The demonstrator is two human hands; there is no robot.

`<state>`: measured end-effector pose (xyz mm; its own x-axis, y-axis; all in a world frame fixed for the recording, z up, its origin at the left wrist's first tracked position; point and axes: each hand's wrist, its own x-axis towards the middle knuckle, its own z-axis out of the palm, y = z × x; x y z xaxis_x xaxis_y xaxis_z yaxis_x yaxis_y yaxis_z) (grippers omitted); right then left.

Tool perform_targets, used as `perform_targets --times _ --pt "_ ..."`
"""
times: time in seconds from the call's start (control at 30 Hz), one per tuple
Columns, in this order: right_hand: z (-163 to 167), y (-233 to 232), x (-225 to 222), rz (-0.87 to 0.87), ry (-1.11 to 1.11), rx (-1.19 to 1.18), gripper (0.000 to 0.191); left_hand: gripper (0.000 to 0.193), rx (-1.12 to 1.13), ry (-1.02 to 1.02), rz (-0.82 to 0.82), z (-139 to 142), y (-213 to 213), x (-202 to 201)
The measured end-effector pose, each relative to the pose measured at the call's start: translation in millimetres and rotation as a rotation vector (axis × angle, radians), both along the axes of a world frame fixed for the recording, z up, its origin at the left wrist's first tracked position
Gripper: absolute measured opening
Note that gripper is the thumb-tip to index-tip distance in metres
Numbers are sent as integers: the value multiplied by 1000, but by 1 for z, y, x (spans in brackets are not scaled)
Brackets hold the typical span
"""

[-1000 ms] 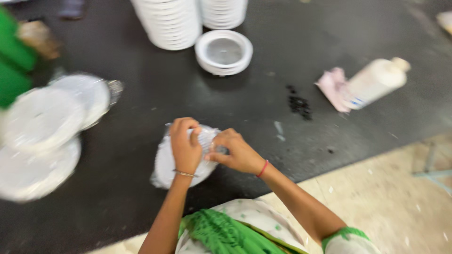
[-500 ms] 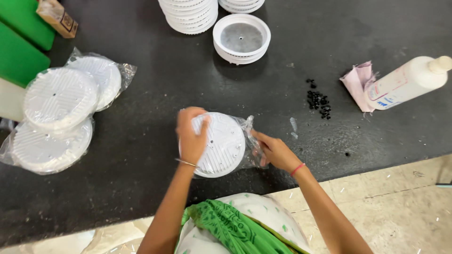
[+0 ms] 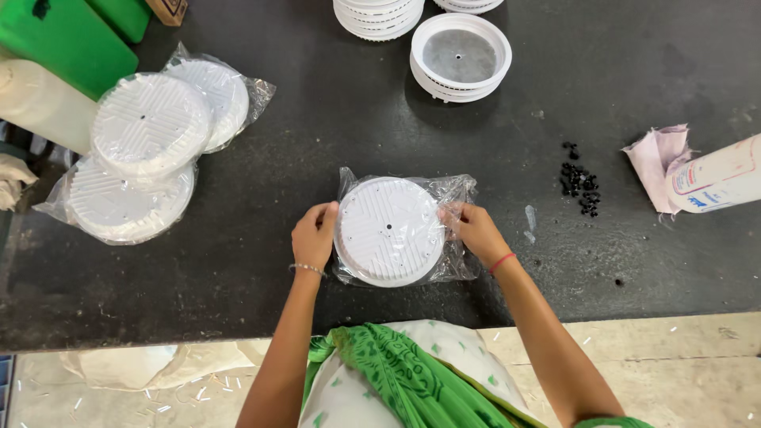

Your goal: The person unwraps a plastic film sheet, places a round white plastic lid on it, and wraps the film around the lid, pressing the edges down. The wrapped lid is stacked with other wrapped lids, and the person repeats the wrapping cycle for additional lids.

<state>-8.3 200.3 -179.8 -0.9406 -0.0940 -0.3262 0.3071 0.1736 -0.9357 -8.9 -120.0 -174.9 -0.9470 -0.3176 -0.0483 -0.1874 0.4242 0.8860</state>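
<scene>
A round white ribbed plastic disc [image 3: 388, 230] lies in a clear plastic bag [image 3: 456, 190] on the black worktop [image 3: 317, 143], near its front edge. My left hand [image 3: 315, 236] grips the disc's left rim through the bag. My right hand [image 3: 473, 230] pinches the loose bag film on the right side of the disc. Both wrists wear thin bands.
Three bagged white discs [image 3: 147, 127] are piled at the left beside green blocks [image 3: 67, 40]. Stacks of white round parts [image 3: 376, 16] and one open white ring-shaped part [image 3: 460, 55] stand at the back. Small black pieces [image 3: 579, 182], a pink cloth [image 3: 658, 158] and a white bottle [image 3: 717, 178] lie at the right.
The disc has gone from tilted up in my hands to lying flat in the bag on the worktop. My hands have spread to its two sides.
</scene>
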Motion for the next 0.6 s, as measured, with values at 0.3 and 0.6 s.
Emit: perform_targets --times 0.3,0.6 --pt "-27 31 13 -259 -1 -127 24 24 -30 211 82 -3 -3 -25" --pt "-12 79 48 -506 -32 -246 23 10 1324 166 162 -14 -66 -33"
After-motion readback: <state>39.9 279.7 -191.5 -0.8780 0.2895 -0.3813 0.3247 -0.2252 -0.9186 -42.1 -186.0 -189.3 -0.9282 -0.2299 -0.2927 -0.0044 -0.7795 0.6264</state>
